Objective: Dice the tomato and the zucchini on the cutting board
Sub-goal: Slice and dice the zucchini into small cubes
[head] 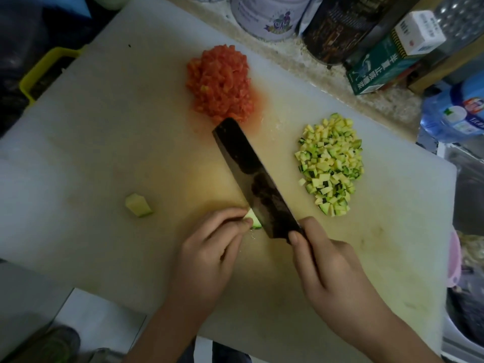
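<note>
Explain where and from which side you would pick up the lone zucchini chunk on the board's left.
Probably from straight above, fingers pinching the zucchini chunk across its narrower width: it lies flat on the cutting board with bare board all round, so both sides are free.

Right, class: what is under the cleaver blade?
A small zucchini piece, pinched by the left hand, pokes out beneath the cleaver. The blade covers its other end and the cutting board beneath.
</note>
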The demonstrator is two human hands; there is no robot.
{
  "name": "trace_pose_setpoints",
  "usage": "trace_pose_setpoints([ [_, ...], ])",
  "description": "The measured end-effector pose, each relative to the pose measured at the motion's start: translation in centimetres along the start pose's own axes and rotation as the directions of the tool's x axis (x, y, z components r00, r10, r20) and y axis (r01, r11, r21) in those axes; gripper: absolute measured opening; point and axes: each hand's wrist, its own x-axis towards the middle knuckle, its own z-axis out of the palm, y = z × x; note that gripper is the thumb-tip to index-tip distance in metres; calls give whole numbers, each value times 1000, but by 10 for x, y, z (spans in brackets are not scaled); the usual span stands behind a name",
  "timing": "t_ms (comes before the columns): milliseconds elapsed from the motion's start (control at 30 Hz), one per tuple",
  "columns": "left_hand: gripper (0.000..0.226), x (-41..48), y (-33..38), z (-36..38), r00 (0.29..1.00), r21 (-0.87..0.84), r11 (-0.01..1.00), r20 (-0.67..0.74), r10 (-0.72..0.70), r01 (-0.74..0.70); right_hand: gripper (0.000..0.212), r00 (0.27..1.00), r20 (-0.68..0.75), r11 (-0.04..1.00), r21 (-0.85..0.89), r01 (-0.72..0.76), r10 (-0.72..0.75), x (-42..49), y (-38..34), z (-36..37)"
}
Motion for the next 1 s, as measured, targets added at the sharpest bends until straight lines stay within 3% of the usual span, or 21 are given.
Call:
trace_pose_setpoints([
  [133, 15, 0, 1, -3, 999, -39, 999, -29, -30, 29, 21, 999, -28, 996, 90, -12, 14, -25, 3, -9],
  [433, 12, -2, -1, -2, 999, -11, 1000, -30, -21, 21, 21, 1000, -19, 1000, 1, -4, 4, -32, 9, -2],
  [567, 9, -2, -1, -2, 1000, 6, 1000, -31, 2, -2, 26, 999, -34, 995, -95, 10, -13, -31, 3, 2],
  [733, 8, -2, 1, -2, 999, 24, 1000, -42, -2, 3, 36, 998, -49, 942, -334, 10, -28, -31, -11, 7],
  [1000, 9, -1, 0, 0, 998, 43, 999, -51, 26, -24, 34, 997, 24, 947, -314, -63, 75, -32, -4, 22],
])
